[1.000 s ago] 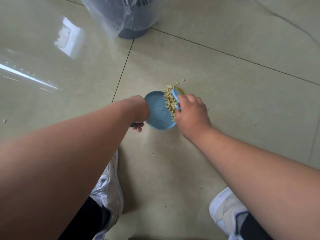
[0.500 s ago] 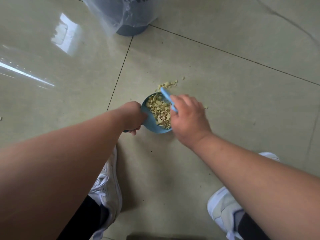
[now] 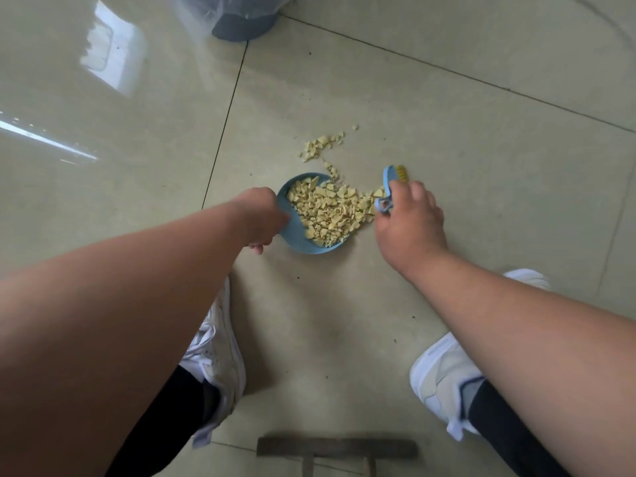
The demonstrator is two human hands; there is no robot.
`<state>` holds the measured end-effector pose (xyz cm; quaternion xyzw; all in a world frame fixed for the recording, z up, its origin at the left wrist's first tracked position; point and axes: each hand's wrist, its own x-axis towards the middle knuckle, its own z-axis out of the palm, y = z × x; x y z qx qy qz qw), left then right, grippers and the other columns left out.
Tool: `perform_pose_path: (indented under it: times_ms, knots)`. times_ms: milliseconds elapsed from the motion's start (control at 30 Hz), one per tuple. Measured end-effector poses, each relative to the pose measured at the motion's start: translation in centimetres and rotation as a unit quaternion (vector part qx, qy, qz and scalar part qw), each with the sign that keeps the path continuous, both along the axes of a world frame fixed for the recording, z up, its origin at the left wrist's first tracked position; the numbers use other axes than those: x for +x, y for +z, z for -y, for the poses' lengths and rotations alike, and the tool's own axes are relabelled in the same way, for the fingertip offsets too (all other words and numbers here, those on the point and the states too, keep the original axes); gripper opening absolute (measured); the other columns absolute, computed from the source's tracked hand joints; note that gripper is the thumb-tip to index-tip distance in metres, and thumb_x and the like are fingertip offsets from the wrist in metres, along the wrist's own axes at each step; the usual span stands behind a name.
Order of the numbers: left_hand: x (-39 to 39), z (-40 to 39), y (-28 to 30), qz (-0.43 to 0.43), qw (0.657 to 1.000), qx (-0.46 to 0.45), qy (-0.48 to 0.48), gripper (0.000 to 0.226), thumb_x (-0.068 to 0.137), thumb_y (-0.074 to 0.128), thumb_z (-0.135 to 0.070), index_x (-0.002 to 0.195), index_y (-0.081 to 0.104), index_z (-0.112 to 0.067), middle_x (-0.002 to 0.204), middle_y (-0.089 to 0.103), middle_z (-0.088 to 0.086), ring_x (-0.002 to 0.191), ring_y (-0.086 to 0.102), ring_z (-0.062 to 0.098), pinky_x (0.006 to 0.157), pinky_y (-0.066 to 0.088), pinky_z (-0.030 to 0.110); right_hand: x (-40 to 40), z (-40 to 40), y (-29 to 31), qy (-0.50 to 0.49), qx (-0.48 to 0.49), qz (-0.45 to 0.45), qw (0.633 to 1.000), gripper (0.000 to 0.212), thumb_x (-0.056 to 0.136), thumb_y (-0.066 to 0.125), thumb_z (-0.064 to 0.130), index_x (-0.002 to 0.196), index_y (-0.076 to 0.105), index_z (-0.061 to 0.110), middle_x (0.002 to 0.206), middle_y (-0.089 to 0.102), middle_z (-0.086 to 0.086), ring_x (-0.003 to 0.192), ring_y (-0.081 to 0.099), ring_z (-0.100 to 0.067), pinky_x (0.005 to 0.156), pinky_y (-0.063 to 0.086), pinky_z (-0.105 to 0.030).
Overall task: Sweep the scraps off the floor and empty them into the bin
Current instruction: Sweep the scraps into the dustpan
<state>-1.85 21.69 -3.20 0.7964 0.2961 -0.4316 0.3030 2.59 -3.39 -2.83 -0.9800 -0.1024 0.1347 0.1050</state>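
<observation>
1. The left hand (image 3: 263, 218) is closed around the near-left edge of a small blue dustpan (image 3: 296, 241), which sits on the tiled floor (image 3: 430, 139); its handle is hidden under the fingers.
2. The dustpan is heaped with pale yellow scraps (image 3: 330, 211), the pile lying just right of the left hand and spilling over the pan's right lip onto the floor.
3. The right hand (image 3: 409, 223) grips a small blue brush (image 3: 389, 187) with yellow bristles (image 3: 401, 173); the brush sticks up from the far side of the hand, bristles pointing away from the pan.
4. The brush's lower end sits just beside the rightmost scraps at the pan's lip; whether it touches them cannot be told.
5. A loose cluster of scraps (image 3: 321, 148) lies on the floor beyond both hands, with a thin trail running back to the pan's far rim.
6. The bin (image 3: 241, 24), grey-blue and lined with a clear plastic bag (image 3: 206, 12), stands well beyond the left hand at the top edge of view.
7. Below the hands, two white shoes flank a bare patch of floor: one (image 3: 216, 356) under the left forearm, one (image 3: 444, 376) under the right.
8. A dark wooden piece (image 3: 337, 448) lies at the bottom edge, between the shoes.
</observation>
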Motion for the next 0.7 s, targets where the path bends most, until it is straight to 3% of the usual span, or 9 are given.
perform_pose_path:
  times_ms: [100,300,533,700]
  knots:
    - [-0.2,1.2,0.1,-0.004,1.000,-0.009,0.013,0.030,0.107,0.050,-0.017,0.086,0.059,0.003,0.063,0.063,0.021,0.025,0.056,0.022,0.028,0.037,0.017,-2.0,-2.7,-0.3,0.024,0.015,-0.014,0.999,0.038,0.092,0.057,0.029,0.125,0.057,0.009,0.122,0.056,-0.019,0.110,0.052,-0.041,0.083,0.046,-0.050]
    - [-0.2,3.2,-0.4,-0.014,0.999,-0.038,0.032,0.031,0.106,0.050,-0.018,0.088,0.064,0.004,0.067,0.068,0.021,0.032,0.061,0.024,0.030,0.038,0.015,-4.9,-5.6,-0.5,0.061,0.021,-0.023,0.998,0.043,0.087,0.061,0.030,0.126,0.057,0.011,0.121,0.056,-0.016,0.106,0.053,-0.040,0.079,0.048,-0.049]
    - [-1.2,2.7,0.8,0.031,0.997,-0.068,0.014,0.029,0.105,0.049,-0.019,0.087,0.064,-0.001,0.068,0.068,0.019,0.033,0.063,0.021,0.034,0.040,0.016,-4.3,-3.7,2.3,0.079,0.104,-0.043,0.991,0.042,0.092,0.056,0.028,0.128,0.057,0.007,0.119,0.056,-0.017,0.104,0.053,-0.038,0.087,0.050,-0.049]
    - [0.1,3.0,3.3,0.072,0.995,-0.070,-0.004,0.040,0.104,0.051,-0.024,0.074,0.064,-0.002,0.058,0.067,0.014,0.037,0.063,0.022,0.036,0.041,0.018,-0.6,-1.1,6.4,0.054,0.182,-0.056,0.980,0.035,0.096,0.059,0.023,0.129,0.060,0.011,0.121,0.059,-0.010,0.111,0.055,-0.030,0.097,0.045,-0.034]
